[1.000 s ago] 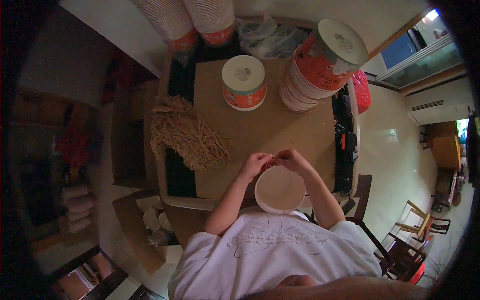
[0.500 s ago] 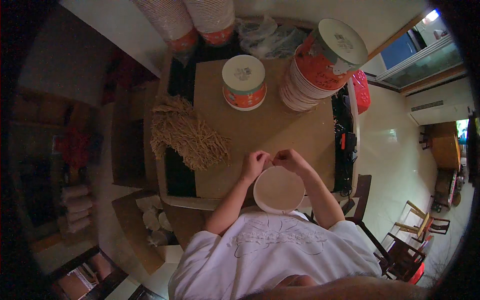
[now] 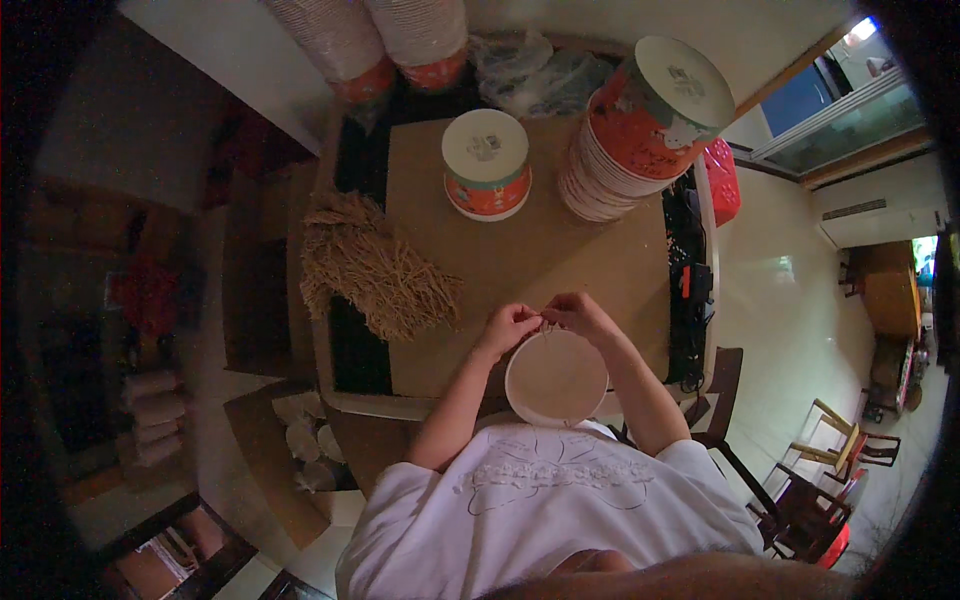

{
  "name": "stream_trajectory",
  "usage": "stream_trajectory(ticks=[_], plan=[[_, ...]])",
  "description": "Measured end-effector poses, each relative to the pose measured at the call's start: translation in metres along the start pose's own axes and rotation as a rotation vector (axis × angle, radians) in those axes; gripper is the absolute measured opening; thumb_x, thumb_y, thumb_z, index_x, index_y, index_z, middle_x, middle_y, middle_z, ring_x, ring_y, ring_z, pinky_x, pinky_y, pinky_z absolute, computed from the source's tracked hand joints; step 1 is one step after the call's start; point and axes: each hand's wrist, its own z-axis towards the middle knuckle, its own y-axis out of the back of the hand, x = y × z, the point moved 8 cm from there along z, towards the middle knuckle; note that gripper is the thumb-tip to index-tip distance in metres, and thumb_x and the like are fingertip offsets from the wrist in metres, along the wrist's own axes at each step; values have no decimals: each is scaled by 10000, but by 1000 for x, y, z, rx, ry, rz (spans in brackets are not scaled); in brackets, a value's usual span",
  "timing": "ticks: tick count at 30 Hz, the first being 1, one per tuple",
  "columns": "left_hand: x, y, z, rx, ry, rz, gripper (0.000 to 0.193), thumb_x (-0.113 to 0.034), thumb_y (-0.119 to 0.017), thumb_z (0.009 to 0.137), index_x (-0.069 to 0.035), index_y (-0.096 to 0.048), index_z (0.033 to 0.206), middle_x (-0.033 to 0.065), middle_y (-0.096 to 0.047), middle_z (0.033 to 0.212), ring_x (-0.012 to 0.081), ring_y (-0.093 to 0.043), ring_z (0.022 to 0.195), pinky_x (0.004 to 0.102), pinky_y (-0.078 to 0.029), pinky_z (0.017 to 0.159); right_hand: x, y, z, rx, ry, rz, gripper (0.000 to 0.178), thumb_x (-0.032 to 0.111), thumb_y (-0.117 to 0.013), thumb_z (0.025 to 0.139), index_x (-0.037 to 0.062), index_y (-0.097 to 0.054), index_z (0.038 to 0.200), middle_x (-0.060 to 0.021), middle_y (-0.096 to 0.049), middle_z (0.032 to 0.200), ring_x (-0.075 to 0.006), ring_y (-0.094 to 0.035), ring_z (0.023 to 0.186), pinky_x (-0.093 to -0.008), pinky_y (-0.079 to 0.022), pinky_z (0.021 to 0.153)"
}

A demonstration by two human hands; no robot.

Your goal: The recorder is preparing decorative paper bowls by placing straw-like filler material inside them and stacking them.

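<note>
A round paper bucket (image 3: 557, 380) stands at the table's near edge against my shirt, its pale open mouth turned up. At its far rim my left hand (image 3: 508, 328) and my right hand (image 3: 582, 318) come together, fingertips pinched. A thin cord (image 3: 547, 326) shows faintly between them, by the rim; its ends are hidden by the fingers. Left of my hands lies a heap of brown twisted cords (image 3: 380, 268). Straight ahead, an orange and green paper bucket (image 3: 488, 195) rests upside down on the cardboard sheet (image 3: 600, 270).
A leaning stack of nested buckets (image 3: 650, 130) stands at the far right. Two tall wrapped stacks (image 3: 425, 40) and crumpled clear plastic (image 3: 540, 75) are at the back. A black and orange device (image 3: 695, 283) lies by the right edge. An open carton (image 3: 290, 450) sits lower left.
My fingertips have drawn closer together at the bucket's far rim, and the thin cord between them shows more. The bucket has shifted very slightly left.
</note>
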Motion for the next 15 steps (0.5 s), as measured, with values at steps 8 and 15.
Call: stream_trajectory(ticks=[8,15], plan=[[-13,-4,-3,29,118,39,106,-126,-571,788,-21,-574,778,12,-581,704,92,-532,609,236,-441,569,8,0,-3,1,-30,-31,166,197,-605,777,32,-612,772,-4,-560,652,-73,-493,618,-222,-392,542],[-8,-8,-3,102,92,68,141,-181,-571,812,-40,-579,808,16,-580,709,90,-526,600,221,-426,546,16,-3,-7,28,10,35,172,203,-600,784,31,-611,780,8,-551,663,-64,-478,620,-219,-382,539]])
